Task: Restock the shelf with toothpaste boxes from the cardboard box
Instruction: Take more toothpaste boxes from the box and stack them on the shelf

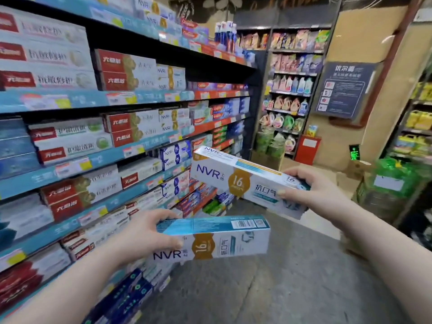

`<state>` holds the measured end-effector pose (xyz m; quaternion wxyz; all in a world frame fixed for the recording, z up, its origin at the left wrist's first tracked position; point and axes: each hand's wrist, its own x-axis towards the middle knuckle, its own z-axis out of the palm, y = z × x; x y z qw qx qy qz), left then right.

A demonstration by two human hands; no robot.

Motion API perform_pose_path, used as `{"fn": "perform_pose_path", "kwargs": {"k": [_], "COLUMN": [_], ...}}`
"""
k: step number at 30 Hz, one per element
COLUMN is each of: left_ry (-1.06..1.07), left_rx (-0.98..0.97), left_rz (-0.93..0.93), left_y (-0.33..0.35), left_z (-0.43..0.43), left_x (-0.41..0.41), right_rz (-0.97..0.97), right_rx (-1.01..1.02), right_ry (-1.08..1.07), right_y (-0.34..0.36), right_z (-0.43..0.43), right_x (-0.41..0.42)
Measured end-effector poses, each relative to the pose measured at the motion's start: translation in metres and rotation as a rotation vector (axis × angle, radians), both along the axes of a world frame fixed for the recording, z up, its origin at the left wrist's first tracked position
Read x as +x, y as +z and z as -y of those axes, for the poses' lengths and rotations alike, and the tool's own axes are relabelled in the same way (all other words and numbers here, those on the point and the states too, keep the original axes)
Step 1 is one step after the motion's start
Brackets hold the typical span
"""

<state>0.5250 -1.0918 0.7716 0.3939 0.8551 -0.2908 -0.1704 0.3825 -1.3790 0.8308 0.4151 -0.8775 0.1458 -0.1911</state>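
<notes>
1. White-and-teal long cardboard toothpaste box, at 6 o'clock, sits clamped in the left hand.
2. Its twin, at 3 o'clock, is gripped at one end by the right hand.
3. Both look light, stiff and crushable; holding near the ends suits them.

Shop aisle, grey speckled floor, tan wall with dark blue notice board, far shelving of detergent bottles and packets, red cabinet below, dark ceiling, even indoor light
</notes>
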Motion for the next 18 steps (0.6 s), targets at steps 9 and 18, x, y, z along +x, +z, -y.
{"fn": "perform_pose_path", "kwargs": {"k": [9, 18], "left_ry": [0.226, 0.420], "left_rx": [-0.001, -0.065], "left_rz": [-0.013, 0.006], "left_y": [0.021, 0.040], "left_z": [0.107, 0.129], "left_x": [0.099, 0.206], "right_rz": [0.001, 0.049], "right_rx": [-0.107, -0.146], "right_ry": [0.168, 0.370], "right_y": [0.040, 0.065], "right_z": [0.137, 0.174], "right_x": [0.157, 0.325]}}
